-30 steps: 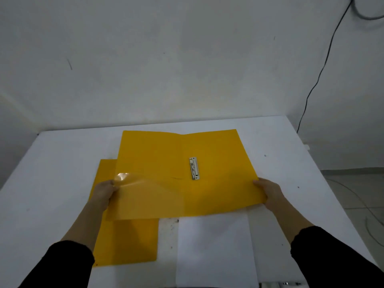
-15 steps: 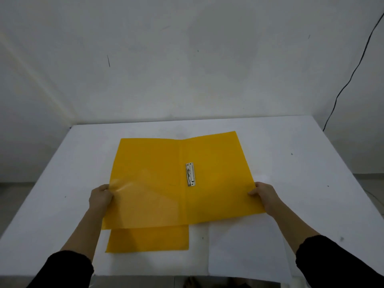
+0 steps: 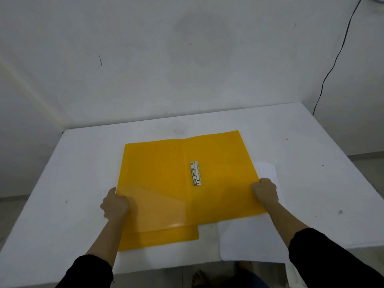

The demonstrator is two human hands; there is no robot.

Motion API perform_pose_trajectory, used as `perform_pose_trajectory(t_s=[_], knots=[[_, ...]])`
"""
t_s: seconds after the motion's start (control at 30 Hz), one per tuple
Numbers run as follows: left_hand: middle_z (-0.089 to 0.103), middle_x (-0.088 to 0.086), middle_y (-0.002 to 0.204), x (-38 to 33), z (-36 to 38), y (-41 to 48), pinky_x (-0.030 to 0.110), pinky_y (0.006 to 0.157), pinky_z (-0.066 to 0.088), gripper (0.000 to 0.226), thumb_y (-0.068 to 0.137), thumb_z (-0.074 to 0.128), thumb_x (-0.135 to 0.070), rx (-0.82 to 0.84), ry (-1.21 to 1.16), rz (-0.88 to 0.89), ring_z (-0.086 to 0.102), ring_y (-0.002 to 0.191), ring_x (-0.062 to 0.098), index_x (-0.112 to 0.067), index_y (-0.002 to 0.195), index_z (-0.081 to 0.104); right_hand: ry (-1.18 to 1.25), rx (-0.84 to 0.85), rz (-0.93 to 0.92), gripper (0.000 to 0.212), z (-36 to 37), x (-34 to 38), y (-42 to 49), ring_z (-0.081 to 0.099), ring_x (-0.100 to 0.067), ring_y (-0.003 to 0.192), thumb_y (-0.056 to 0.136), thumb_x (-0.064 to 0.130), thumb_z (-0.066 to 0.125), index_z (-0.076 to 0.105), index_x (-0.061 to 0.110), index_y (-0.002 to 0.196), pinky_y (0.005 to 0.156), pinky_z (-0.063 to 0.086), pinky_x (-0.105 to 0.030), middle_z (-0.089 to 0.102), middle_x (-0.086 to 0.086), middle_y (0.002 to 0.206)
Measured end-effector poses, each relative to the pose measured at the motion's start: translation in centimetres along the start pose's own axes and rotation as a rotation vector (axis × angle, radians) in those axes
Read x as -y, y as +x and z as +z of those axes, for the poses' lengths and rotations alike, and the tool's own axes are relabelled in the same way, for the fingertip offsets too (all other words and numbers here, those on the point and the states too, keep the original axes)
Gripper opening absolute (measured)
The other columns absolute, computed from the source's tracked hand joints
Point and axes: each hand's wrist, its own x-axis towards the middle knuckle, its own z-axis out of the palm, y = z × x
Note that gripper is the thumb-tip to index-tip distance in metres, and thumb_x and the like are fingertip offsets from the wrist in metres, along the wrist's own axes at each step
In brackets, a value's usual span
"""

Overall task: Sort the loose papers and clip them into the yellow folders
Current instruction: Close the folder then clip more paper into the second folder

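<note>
An open yellow folder [image 3: 158,169] lies spread on the white table [image 3: 83,163], its metal clip [image 3: 195,173] near the spine and a clear pocket at its lower left. My left hand [image 3: 115,203] grips the folder's left edge. My right hand [image 3: 266,190] grips its right edge. A second yellow folder [image 3: 160,239] lies shut beneath it, showing at the near side. Loose white papers [image 3: 249,240] lie under the open folder's right half and reach past the table's near edge.
A black cable [image 3: 332,65] runs down the wall at the far right. The table's near edge is just below the papers, and bare feet show under it. White wall stands close behind the table.
The open folder has shifted a little toward the far side, with both hands still on its edges. The view has tilted, so more of the papers and lower folder shows.
</note>
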Motion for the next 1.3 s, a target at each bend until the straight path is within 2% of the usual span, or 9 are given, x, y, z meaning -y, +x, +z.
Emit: perform_pose_trajectory(t_s=[0.1, 0.27, 0.37, 0.47, 0.57, 0.63, 0.77, 1.13, 1.3], knots=[[0.038, 0.026, 0.134, -1.7, 0.6, -1.4, 0.058, 0.102, 0.029, 0.042, 0.089, 0.05, -0.002, -0.096, 0.105, -0.098, 0.031, 0.128, 0.041, -0.01, 0.131, 0.046, -0.037, 0.004, -0.01, 0.026, 0.4, -0.1, -0.3, 0.033, -0.013, 0.057, 0.085, 0.011, 0.05, 0.032, 0.016, 0.067, 0.052, 0.024, -0.024, 0.037, -0.001, 0.067], [0.039, 0.017, 0.137, -3.6, 2.2, -4.5, 0.054, 0.098, 0.035, 0.045, 0.085, 0.06, -0.009, -0.048, 0.251, 0.23, 0.034, 0.127, 0.038, -0.013, 0.128, 0.047, -0.132, -0.012, 0.027, 0.017, 1.2, 0.7, -1.5, 0.053, -0.02, 0.076, 0.084, 0.018, 0.057, 0.049, 0.008, 0.096, 0.069, 0.045, -0.032, 0.053, -0.008, 0.092], [0.047, 0.018, 0.129, -5.2, 4.2, -6.8, 0.045, 0.092, 0.043, 0.042, 0.089, 0.053, -0.006, 0.151, 0.148, 0.514, 0.044, 0.119, 0.036, -0.007, 0.13, 0.05, -0.474, -0.187, -0.008, 0.039, 2.1, 1.5, -2.7, 0.047, -0.03, 0.112, 0.085, 0.019, 0.058, 0.044, 0.008, 0.12, 0.09, 0.042, -0.041, 0.046, -0.012, 0.123], [0.05, 0.017, 0.125, -7.2, 6.0, -8.6, 0.038, 0.089, 0.044, 0.04, 0.092, 0.049, -0.003, 0.324, 0.041, 0.63, 0.051, 0.111, 0.031, -0.006, 0.132, 0.052, -0.63, -0.278, -0.3, 0.039, 3.0, 2.4, -2.9, 0.046, -0.03, 0.108, 0.083, 0.011, 0.054, 0.044, 0.01, 0.12, 0.086, 0.041, -0.04, 0.045, -0.012, 0.122], [0.045, 0.013, 0.131, -8.7, 7.4, -10.0, 0.036, 0.094, 0.044, 0.045, 0.093, 0.052, -0.008, 0.386, 0.099, 0.647, 0.043, 0.122, 0.028, -0.012, 0.138, 0.047, -0.517, -0.061, -0.544, 0.038, 4.7, 4.0, -2.8, 0.044, -0.029, 0.112, 0.085, 0.003, 0.051, 0.046, 0.006, 0.123, 0.086, 0.042, -0.034, 0.045, -0.014, 0.125], [0.04, 0.01, 0.14, -9.0, 8.1, -10.4, 0.037, 0.101, 0.041, 0.051, 0.092, 0.056, -0.014, 0.383, 0.217, 0.671, 0.036, 0.13, 0.028, -0.016, 0.141, 0.043, -0.385, 0.135, -0.575, 0.032, 6.2, 5.5, -3.4, 0.046, -0.027, 0.111, 0.086, -0.001, 0.051, 0.051, 0.006, 0.117, 0.083, 0.042, -0.031, 0.047, -0.013, 0.122], [0.013, 0.005, 0.16, -9.0, 8.5, -10.1, 0.052, 0.117, 0.019, 0.066, 0.091, 0.06, -0.028, 0.386, 0.396, 0.66, 0.01, 0.149, 0.027, -0.026, 0.149, 0.028, -0.21, 0.244, -0.618, 0.021, 9.0, 7.8, -4.4, 0.053, -0.029, 0.101, 0.085, 0.001, 0.054, 0.061, 0.003, 0.104, 0.081, 0.042, -0.034, 0.055, -0.016, 0.109], [-0.02, 0.003, 0.161, -8.6, 9.5, -9.1, 0.063, 0.115, 0.007, 0.085, 0.091, 0.052, -0.053, 0.541, 0.572, 0.649, -0.016, 0.149, 0.028, -0.038, 0.152, -0.006, -0.092, 0.214, -0.426, 0.007, 12.5, 9.8, -4.4, 0.062, -0.027, 0.098, 0.089, 0.012, 0.061, 0.066, 0.008, 0.089, 0.073, 0.044, -0.032, 0.067, -0.014, 0.102], [-0.023, 0.004, 0.16, -8.7, 9.0, -9.2, 0.062, 0.115, 0.005, 0.084, 0.093, 0.048, -0.053, 0.567, 0.597, 0.663, -0.019, 0.148, 0.028, -0.035, 0.152, -0.009, -0.112, 0.195, -0.256, 0.024, 13.1, 10.7, -4.5, 0.062, -0.031, 0.105, 0.092, 0.019, 0.056, 0.061, 0.002, 0.108, 0.082, 0.053, -0.041, 0.065, -0.016, 0.113]])
